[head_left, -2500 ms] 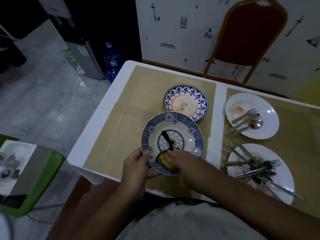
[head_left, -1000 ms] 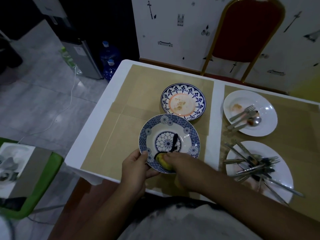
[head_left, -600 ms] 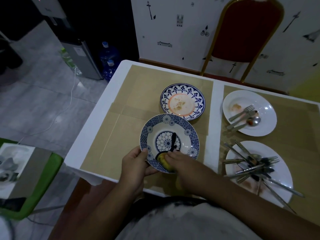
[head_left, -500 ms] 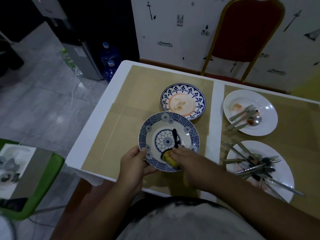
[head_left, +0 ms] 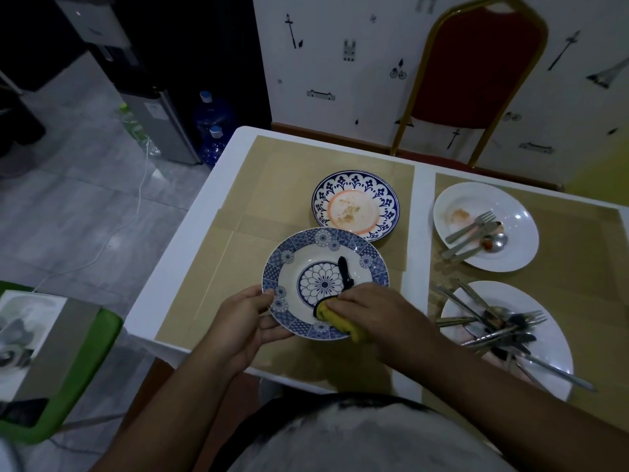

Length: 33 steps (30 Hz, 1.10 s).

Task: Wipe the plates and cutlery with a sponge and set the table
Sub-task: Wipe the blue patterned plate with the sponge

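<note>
wiping the near patterned plate (head_left: 306,258), we gripped its rim at nine o'clock with our left hand (head_left: 245,321), thumb on top and fingers curled beneath, while our right hand (head_left: 377,311) curled its fingers round the yellow sponge (head_left: 337,320) and pressed it on the plate's inside at five o'clock. the plate sat close to the near edge of the table (head_left: 190,240), and we could not tell whether it rested on the mat or hung in the grip. we judged the chief risk a slip: a hard push on that near rim could tip the plate out of a one-handed hold and over the edge. a wide swing of the right forearm could, we thought, scatter the cutlery heap (head_left: 500,330) at three o'clock. we counted four plates: two patterned, this one and the crumbed plate (head_left: 355,206) at twelve o'clock; two white, the far white plate (head_left: 510,199) at two o'clock bearing what looked like three pieces, and the near white plate (head_left: 520,294) under a heap too tangled to count. one sponge.
</note>
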Tool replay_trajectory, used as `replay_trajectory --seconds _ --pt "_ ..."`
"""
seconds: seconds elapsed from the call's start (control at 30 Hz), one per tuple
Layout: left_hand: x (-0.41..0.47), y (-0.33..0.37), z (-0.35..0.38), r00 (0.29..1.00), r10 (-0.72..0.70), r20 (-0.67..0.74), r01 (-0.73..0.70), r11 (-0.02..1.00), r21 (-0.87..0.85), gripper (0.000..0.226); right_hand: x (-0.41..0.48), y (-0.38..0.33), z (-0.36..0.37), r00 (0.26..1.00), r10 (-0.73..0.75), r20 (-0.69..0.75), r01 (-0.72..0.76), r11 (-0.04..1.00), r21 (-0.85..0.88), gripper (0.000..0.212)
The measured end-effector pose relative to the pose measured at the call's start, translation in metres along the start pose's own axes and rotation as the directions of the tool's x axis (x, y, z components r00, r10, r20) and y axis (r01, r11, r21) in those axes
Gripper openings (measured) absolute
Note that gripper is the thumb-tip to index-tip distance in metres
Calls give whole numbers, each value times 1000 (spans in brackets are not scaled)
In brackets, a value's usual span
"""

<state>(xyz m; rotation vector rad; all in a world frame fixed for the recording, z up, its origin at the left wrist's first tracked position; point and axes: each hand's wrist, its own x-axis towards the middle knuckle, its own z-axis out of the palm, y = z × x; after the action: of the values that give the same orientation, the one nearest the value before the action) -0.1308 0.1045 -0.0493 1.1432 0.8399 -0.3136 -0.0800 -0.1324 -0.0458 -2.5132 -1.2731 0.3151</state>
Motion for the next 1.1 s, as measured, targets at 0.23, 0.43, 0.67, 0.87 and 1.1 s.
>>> replay_trajectory --seconds 0.23,0.43,0.67,0.87,1.1 --pt "5 16 -18 974 198 112 -226 893 390 26 1 -3 -1 991 -52 -125 61 996 64 63" --pt "5 9 -54 528 547 650 -776 -1 631 65 1 0 -6 985 -91 -148 106 990 93 59" --pt "19 3 -44 269 591 760 -819 -276 504 25 1 7 -20 984 -80 -159 99 988 120 62" --pt "6 2 -32 492 741 457 -785 150 601 18 2 10 -57 888 149 -436 -37 966 255 63" --pt "-1 -19 -3 956 295 7 -293 954 -66 25 10 10 -43 767 516 -382 -297 813 501 56"
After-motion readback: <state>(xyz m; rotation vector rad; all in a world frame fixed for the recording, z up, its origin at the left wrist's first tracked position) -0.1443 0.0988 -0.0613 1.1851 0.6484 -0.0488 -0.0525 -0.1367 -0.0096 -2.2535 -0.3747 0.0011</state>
